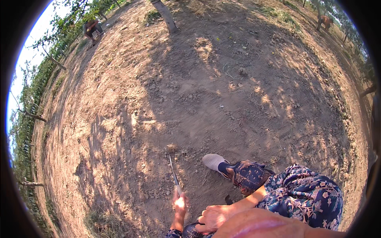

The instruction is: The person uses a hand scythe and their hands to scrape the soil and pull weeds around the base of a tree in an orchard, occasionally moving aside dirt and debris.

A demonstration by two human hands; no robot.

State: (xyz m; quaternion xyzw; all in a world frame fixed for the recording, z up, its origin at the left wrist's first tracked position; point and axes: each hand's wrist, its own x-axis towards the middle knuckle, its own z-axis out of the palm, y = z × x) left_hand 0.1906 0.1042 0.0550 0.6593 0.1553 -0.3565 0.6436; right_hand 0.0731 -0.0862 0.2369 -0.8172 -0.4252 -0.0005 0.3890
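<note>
My left hand (pixel 181 203) is closed around the pale handle of a narrow-bladed hand tool (pixel 173 170). Its thin blade slants away from me, the tip close to the soil beside a small clod (pixel 171 148). Whether the blade curves is hard to make out. To the right, my right hand (pixel 214 217) lies over dark patterned cloth (pixel 192 230) with its fingers loosely bent and apart, and no tool shows in it. My right forearm comes out of a floral sleeve and crosses toward the left.
My light shoe (pixel 213 161) is planted on dry, crumbly soil (pixel 190 107). Dry weeds (pixel 104 223) lie at lower left. A tree trunk (pixel 164 15) rises ahead. One person (pixel 93 29) crouches at far left; another (pixel 326 21) bends at far right. Trees line the left edge.
</note>
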